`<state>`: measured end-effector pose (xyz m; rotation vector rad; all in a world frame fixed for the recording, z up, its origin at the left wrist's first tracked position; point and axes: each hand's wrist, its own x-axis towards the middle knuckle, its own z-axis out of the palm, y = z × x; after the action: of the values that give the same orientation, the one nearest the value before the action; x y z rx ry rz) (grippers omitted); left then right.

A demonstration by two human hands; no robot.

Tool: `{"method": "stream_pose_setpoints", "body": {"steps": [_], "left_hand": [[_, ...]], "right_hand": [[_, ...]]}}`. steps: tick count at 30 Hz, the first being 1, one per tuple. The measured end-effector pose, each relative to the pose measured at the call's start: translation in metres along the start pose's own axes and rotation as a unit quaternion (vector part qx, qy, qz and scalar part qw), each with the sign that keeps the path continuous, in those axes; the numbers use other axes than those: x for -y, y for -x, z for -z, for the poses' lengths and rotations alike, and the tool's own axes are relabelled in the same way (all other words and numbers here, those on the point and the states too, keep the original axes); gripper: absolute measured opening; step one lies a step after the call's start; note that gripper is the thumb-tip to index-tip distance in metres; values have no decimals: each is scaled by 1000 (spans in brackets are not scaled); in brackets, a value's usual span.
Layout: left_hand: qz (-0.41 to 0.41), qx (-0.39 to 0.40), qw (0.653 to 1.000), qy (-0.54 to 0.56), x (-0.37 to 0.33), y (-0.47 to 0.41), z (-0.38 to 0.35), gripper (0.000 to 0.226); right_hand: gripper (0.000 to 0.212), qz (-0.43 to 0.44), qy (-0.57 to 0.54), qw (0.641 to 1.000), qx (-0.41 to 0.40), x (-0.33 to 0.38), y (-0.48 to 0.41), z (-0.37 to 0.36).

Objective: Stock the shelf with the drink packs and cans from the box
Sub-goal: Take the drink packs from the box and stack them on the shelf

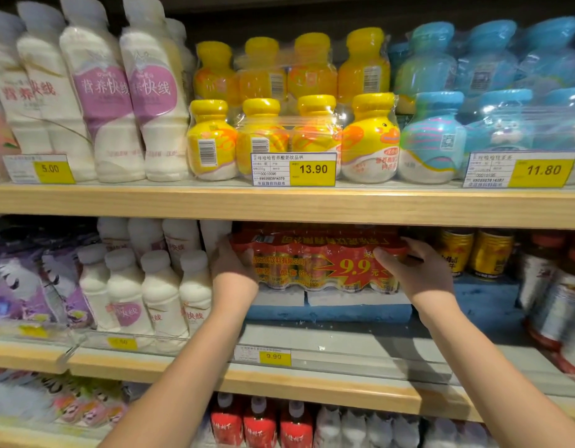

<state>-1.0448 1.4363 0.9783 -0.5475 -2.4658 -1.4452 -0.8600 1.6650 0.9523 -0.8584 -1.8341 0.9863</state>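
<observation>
A red shrink-wrapped drink pack (315,260) marked 9.9 sits deep on the middle shelf (360,347), on top of a blue and white layer (328,305). My left hand (234,263) grips the pack's left end. My right hand (415,270) grips its right end, fingers curled over the front. Both forearms reach in from below. The box is not in view.
White bottle packs (150,286) stand just left of the pack, gold cans (473,253) just right, and dark bottles (551,286) further right. The upper shelf board (279,202) hangs close above the pack. Yellow duck bottles (292,137) and blue bottles (493,101) fill that shelf.
</observation>
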Motion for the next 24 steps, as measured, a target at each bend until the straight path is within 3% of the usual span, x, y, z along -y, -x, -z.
{"method": "stream_pose_setpoints", "body": {"steps": [10,12,14,16,17,21,24], "left_hand": [[-1,12,1000,19,-11,18,11,66],[2,12,1000,22,-12,24,15,57],[25,17,999,39,-13,31,18,15],[27,9,999,46,-14,38,19,46],[16,9,999,48,-14,40,20,52],[-20,12,1000,9,-23,58,30,24],[-68,18,997,30,-19,72,35,30]], "right_hand": [[78,-8,-102,995,6,4,14,2],[75,-14,-133,991,14,4,19,5],[74,-12,-147,989,15,7,25,10],[72,-1,-160,987,16,10,31,15],[71,5,-165,986,19,12,35,17],[67,38,-167,985,26,24,53,27],[68,66,-150,986,34,31,76,34]]}}
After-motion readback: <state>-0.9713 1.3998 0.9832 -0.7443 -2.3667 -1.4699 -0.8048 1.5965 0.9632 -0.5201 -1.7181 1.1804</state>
